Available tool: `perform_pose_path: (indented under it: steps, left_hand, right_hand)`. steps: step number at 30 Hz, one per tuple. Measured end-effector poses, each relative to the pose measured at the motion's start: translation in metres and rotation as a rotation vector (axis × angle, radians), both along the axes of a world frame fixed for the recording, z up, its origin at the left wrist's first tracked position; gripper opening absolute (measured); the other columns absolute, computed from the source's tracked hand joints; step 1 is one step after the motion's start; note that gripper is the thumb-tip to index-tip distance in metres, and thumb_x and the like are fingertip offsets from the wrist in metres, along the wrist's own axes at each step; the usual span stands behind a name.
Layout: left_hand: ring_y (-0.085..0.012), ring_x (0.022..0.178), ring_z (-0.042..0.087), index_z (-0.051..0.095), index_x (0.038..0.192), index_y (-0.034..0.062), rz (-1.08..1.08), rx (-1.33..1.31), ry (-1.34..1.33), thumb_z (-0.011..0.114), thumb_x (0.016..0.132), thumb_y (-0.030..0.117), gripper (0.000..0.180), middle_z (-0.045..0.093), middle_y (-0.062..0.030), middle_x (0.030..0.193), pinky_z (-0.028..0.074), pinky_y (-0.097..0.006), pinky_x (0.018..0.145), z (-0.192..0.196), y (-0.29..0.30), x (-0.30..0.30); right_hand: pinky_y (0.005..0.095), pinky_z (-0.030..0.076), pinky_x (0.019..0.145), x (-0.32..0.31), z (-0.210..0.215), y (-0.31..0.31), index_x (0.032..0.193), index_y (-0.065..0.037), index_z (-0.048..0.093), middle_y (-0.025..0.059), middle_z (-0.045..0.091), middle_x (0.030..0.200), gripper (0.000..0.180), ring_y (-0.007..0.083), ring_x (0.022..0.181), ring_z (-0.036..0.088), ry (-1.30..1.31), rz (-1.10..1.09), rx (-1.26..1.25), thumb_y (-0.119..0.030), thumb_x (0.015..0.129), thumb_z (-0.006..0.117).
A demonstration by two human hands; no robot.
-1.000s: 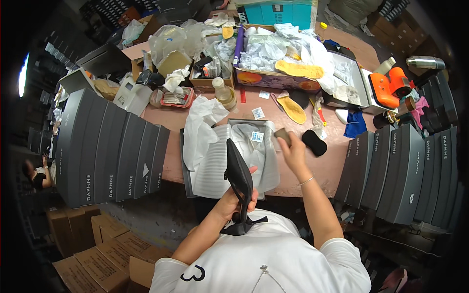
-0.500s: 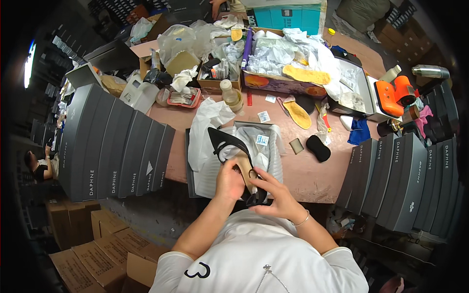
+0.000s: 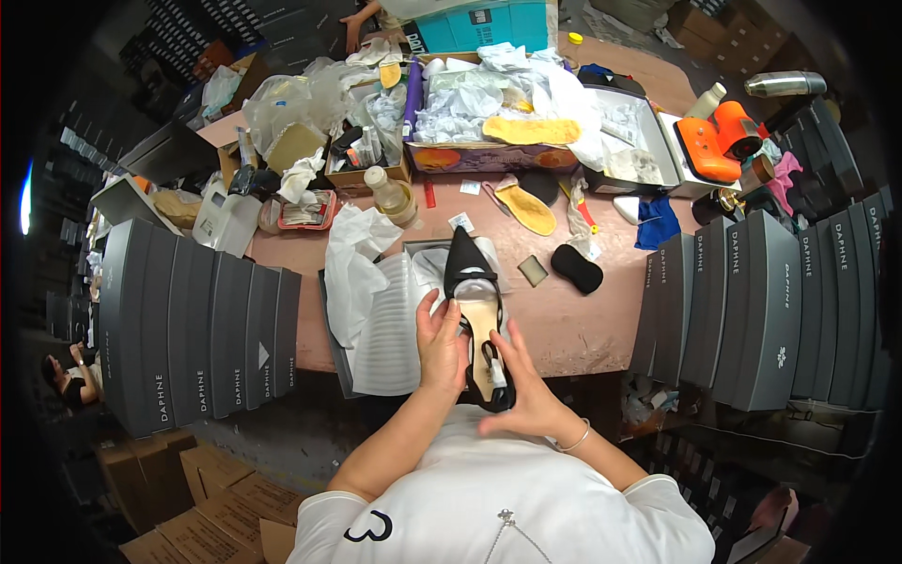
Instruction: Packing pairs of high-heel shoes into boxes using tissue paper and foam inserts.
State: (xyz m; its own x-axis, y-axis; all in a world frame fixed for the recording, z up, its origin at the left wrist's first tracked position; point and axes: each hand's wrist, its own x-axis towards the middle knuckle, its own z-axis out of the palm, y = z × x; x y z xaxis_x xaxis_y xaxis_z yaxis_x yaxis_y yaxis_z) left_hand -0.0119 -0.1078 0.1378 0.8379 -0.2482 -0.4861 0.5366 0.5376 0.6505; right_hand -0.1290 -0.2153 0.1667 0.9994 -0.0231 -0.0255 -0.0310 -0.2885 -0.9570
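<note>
A black pointed-toe slingback shoe (image 3: 482, 324) is held above the table's near edge, toe pointing away from me and beige insole facing up. My left hand (image 3: 440, 348) is closed round the left side of its middle. My right hand (image 3: 528, 390) grips the heel end from the right, fingers by the ankle strap and thumb spread below. Clear wrap shows at the strap. Under the shoe lies an open grey shoebox (image 3: 340, 365) with white tissue paper (image 3: 355, 258) and a ribbed white foam sheet (image 3: 385, 329). The hands and shoe hide part of the box.
Grey shoeboxes stand in rows at left (image 3: 178, 329) and right (image 3: 719, 310). Behind are a carton of crumpled paper (image 3: 498, 108), a jar (image 3: 393, 197), yellow insoles (image 3: 526, 207) and an orange tape dispenser (image 3: 709, 150). A black oval pad (image 3: 576, 269) lies right of the box.
The shoe has turned from leaning left to nearly straight, its insole now facing up more fully. My right fingers have opened wider at the heel. The whole view has shifted slightly.
</note>
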Motion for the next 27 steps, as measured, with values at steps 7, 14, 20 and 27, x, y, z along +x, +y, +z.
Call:
perform_pose_path:
  steps: [7, 14, 20, 27]
  left_hand:
    - [-0.0145, 0.109, 0.049, 0.047, 0.123, 0.0037, -0.168, 0.113, -0.181, 0.057, 0.095, 0.017, 0.033, 0.052, -0.0060, 0.114, 0.040, -0.036, 0.096, -0.009, 0.018, 0.006]
    - [-0.0159, 0.111, 0.050, 0.043, 0.132, -0.0018, -0.366, 0.573, -0.118, 0.058, 0.092, 0.015, 0.046, 0.053, -0.0102, 0.121, 0.039, -0.030, 0.097, -0.128, 0.077, -0.002]
    - [-0.0245, 0.111, 0.056, 0.043, 0.132, -0.0037, -0.689, 0.825, -0.247, 0.058, 0.089, 0.017, 0.050, 0.056, -0.0174, 0.123, 0.043, -0.033, 0.093, -0.169, 0.079, 0.003]
    - [-0.0309, 0.106, 0.059, 0.049, 0.128, -0.0009, -0.913, 1.181, -0.602, 0.061, 0.085, 0.018, 0.049, 0.060, -0.0204, 0.115, 0.046, -0.036, 0.090, -0.152, 0.076, -0.004]
  right_hand:
    - [0.0374, 0.050, 0.093, 0.005, -0.029, -0.040, 0.120, 0.005, 0.054, 0.0222, 0.060, 0.117, 0.055, 0.0309, 0.115, 0.056, 0.084, -0.358, 1.280, -0.038, 0.086, 0.052]
    - [0.0385, 0.055, 0.085, -0.011, -0.055, -0.060, 0.118, 0.003, 0.054, 0.0237, 0.056, 0.122, 0.062, 0.0377, 0.115, 0.055, 0.136, -0.454, 1.474, -0.048, 0.083, 0.053]
    - [0.0369, 0.055, 0.079, -0.015, -0.061, -0.056, 0.119, 0.003, 0.054, 0.0247, 0.055, 0.122, 0.065, 0.0382, 0.113, 0.056, 0.107, -0.447, 1.547, -0.050, 0.081, 0.054]
    - [0.0382, 0.054, 0.085, -0.019, -0.072, -0.067, 0.119, 0.005, 0.052, 0.0253, 0.055, 0.122, 0.067, 0.0371, 0.113, 0.057, 0.059, -0.486, 1.535, -0.050, 0.082, 0.053]
